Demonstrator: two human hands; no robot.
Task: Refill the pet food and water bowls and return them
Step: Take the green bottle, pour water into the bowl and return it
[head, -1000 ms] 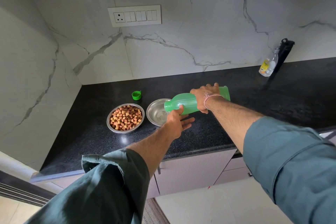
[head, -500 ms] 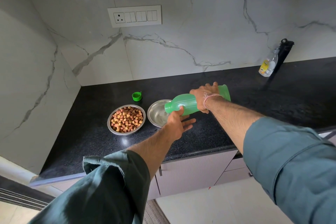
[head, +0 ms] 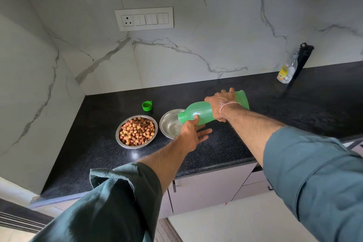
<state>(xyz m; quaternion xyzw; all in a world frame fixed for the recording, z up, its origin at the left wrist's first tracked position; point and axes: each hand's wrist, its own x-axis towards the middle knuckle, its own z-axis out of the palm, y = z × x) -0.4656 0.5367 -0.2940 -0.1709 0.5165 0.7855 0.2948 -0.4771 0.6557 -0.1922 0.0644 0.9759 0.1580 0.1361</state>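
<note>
Two steel bowls stand side by side on the black counter. The left bowl [head: 136, 131] is full of brown and orange kibble. The right bowl [head: 169, 122] holds a little water. A green plastic bottle [head: 198, 113] lies tipped nearly flat, its open mouth over the right bowl, and water runs out of it. My right hand [head: 222, 104] grips the bottle around its middle from above. My left hand [head: 193, 133] supports the bottle's neck from below with thumb up and fingers spread. The bottle's green cap [head: 147, 105] lies behind the bowls.
The black counter [head: 275, 108] runs to the right along a marble wall with a switch plate [head: 144, 18]. A small clear bottle with a yellow label [head: 286, 70] and a black object [head: 301, 61] stand at the back right. Pale cabinet fronts [head: 210, 188] sit below the counter edge.
The bottle stays tipped over the right bowl and keeps pouring. Both hands hold nearly the same position.
</note>
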